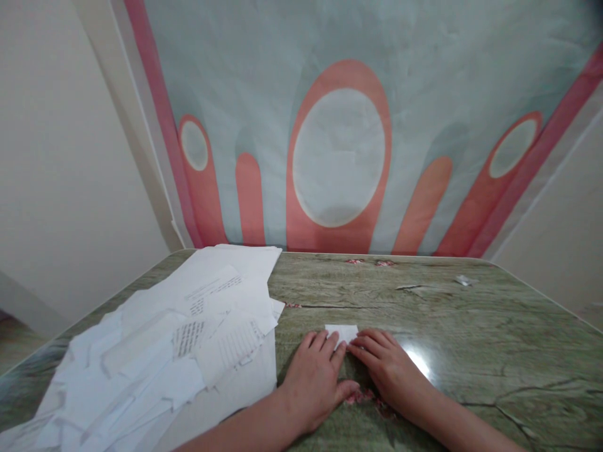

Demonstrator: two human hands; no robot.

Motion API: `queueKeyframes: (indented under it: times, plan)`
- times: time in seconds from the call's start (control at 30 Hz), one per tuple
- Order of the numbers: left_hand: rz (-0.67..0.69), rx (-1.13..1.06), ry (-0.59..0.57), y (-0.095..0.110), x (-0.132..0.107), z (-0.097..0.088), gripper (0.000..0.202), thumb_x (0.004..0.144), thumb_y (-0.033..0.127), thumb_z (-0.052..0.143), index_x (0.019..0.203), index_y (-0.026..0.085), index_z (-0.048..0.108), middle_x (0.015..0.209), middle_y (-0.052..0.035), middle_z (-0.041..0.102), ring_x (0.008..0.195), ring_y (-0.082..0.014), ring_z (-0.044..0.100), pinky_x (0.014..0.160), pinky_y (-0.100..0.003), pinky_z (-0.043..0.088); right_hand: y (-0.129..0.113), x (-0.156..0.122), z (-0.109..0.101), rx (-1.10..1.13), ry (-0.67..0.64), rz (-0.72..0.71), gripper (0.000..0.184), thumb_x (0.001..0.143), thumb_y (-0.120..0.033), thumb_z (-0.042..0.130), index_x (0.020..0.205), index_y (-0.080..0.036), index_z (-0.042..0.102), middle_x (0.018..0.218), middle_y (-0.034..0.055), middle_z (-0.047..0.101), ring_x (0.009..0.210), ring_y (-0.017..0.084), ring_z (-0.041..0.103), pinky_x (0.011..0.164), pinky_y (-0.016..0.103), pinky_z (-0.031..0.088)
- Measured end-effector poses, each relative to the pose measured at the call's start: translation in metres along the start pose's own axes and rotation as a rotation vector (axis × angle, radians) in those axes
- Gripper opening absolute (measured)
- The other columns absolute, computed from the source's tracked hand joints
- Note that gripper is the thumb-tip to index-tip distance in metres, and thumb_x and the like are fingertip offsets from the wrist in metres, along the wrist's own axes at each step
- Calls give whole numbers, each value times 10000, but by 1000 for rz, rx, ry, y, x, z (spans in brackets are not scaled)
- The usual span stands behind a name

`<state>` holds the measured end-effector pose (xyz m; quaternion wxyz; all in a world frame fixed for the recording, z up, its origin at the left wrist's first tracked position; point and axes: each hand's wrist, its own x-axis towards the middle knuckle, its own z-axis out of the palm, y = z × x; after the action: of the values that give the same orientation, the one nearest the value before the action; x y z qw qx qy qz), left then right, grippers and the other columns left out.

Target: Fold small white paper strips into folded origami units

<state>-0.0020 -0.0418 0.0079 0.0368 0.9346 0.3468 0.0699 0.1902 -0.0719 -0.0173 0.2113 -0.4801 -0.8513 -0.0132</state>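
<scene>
A small white piece of paper [341, 333] lies on the wood-patterned table between my two hands. My left hand [315, 375] rests palm down, with its fingers stretched out over the paper's left and near part and its thumb pointing right. From the other side my right hand [389, 366] reaches in, its fingers extended and the tips touching the paper's right edge. My right thumb is hidden beneath that hand. The fingers cover the paper's near edge, so I cannot tell whether it is folded there.
A large heap of white sheets [141, 358], some printed, spreads over the table's left side. A small shiny scrap [464, 280] lies at the far right on the table [471, 339]. Behind the table's far edge hangs a grey and coral patterned backdrop [273, 94].
</scene>
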Motion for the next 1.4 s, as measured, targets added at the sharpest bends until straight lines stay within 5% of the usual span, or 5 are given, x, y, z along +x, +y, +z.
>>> queueKeyframes:
  times: [0.5,0.83,1.17,1.4]
  plan:
    - [-10,5,-3,2,-1,-2,636,863,623,322,1272,159,469,1359,-106,438,1234,-277,377,1015,-435,272,-4,0,3,-170,-12,-94,410,759,-257,683,1145,-172,574,1040,70,631,1031,248,509,942,409,340]
    - [12,52,-16,0,0,-1,670,861,634,303,1300,147,442,1367,-116,429,1245,-273,372,1020,-440,263,-2,-1,-9,-266,-3,-71,128,782,-155,622,905,-153,656,936,89,643,908,237,551,855,383,397]
    - [27,44,4,-2,-1,5,673,862,633,295,1303,146,440,1375,-116,416,1254,-282,361,1034,-439,248,3,-3,-2,-79,31,-61,214,804,-153,617,1015,-183,637,1017,53,647,957,209,544,890,360,380]
    - [43,7,0,-2,-3,0,622,857,625,335,1308,208,435,1381,-100,412,1259,-272,369,1037,-430,263,0,1,-3,-142,-7,-89,250,796,-194,636,1045,-182,627,947,60,645,869,198,557,846,354,406]
